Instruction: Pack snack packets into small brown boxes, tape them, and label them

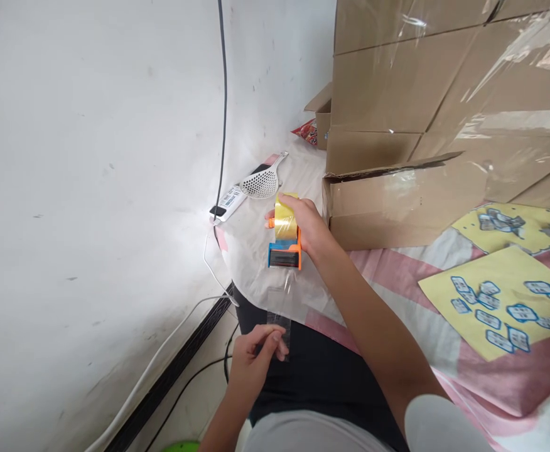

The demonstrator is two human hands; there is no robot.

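Observation:
My right hand [309, 221] is wrapped round a tape dispenser [285, 256] with a blue and orange frame and a yellowish roll of tape on it. From the dispenser's dark front edge, a strip of clear tape [279, 302] runs down towards my body. Its lower end is pinched between the thumb and fingers of my left hand [262, 345], over my dark trousers. Just beyond the dispenser, a white slotted skimmer [260, 184] lies across a white and black packaged item [231, 202] on the cloth-covered surface.
Large cardboard boxes [378, 94] wrapped in clear film stand at the right. Yellow sheets with blue-edged stickers [486, 301] lie on the pink and white cloth [392, 270]. A white wall [91, 157] and hanging cable [225, 94] are on the left. Cords cross the floor below.

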